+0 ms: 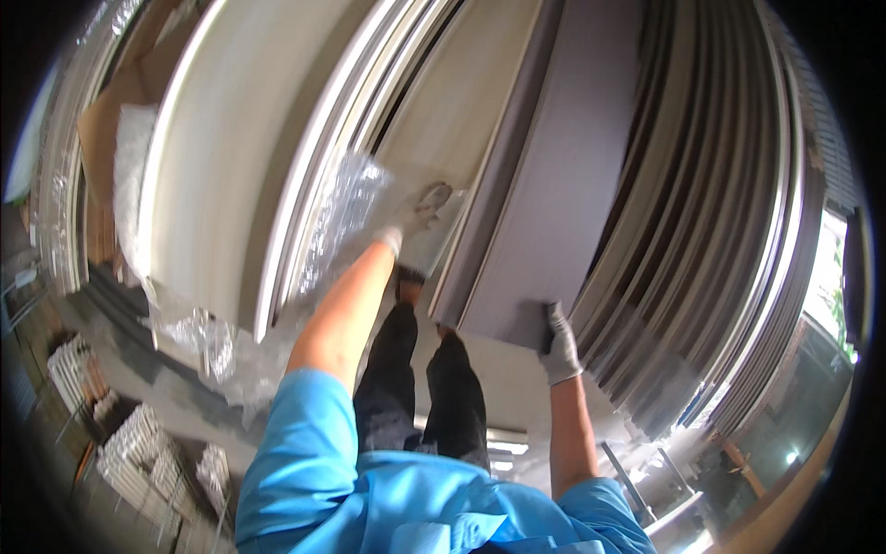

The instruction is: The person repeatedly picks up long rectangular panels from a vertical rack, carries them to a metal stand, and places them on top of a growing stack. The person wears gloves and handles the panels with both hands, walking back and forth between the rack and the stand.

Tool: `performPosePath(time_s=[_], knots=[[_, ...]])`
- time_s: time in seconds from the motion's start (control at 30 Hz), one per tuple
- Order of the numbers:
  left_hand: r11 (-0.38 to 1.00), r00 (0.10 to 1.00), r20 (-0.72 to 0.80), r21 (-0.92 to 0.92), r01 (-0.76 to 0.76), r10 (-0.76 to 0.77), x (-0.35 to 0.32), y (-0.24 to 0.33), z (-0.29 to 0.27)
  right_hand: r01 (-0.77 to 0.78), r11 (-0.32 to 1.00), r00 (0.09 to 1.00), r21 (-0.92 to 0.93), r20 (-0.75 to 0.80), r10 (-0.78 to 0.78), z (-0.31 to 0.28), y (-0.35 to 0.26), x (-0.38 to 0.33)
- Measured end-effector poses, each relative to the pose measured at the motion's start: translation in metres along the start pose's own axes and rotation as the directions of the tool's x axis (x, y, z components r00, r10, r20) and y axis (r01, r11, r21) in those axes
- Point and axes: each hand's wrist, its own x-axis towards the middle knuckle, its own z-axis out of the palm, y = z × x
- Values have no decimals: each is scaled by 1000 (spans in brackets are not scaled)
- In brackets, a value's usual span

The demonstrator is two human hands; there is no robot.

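Observation:
A long grey-purple panel [563, 175] stands upright before me, its lower end near my legs. My right hand [560, 346], in a pale glove with dark fingertips, is closed around this panel's lower right edge. Left of it, my gloved left hand [413, 222] reaches forward in front of a beige panel [452, 102]. Its fingers look stretched out, though blurred, and I see nothing held in them. Whether it touches the beige panel I cannot tell. Clear plastic film [343, 217] hangs beside that hand from the neighbouring panels.
A row of upright long panels [711, 203] fills the right side, with film [646, 369] around their lower ends. A wide pale panel [231, 148] stands at left, near brown cardboard [106, 138]. Bundled pale strips [143, 462] lie at lower left.

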Motion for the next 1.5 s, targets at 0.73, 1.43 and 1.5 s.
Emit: performPosePath(time_s=[0.73, 1.43, 1.5], knots=[[983, 967, -251, -163, -89, 46, -130, -24, 158, 94, 993, 978, -65, 191, -80, -75, 63, -139], [978, 994, 18, -174, 113, -112, -221, -95, 227, 55, 961, 985, -271, 171, -8, -256, 246, -352], [882, 905, 334, -296, 367, -264, -288, -114, 244, 274, 932, 945, -236, 246, -215, -232, 196, -296]])
